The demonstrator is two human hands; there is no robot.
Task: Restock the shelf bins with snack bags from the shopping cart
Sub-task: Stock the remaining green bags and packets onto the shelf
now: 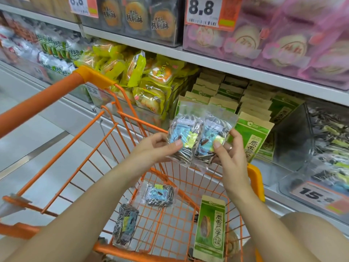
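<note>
While both hands are up over the cart (254,178), left hand (156,148) pinches one seed bag (182,137) and right hand (229,154) pinches a second bag (213,137), side by side, edges overlapping. Likely squaring them into one stack for the clear bin (321,140) at right. Long axes near vertical, labels facing the camera, tops toward the shelf.
</note>
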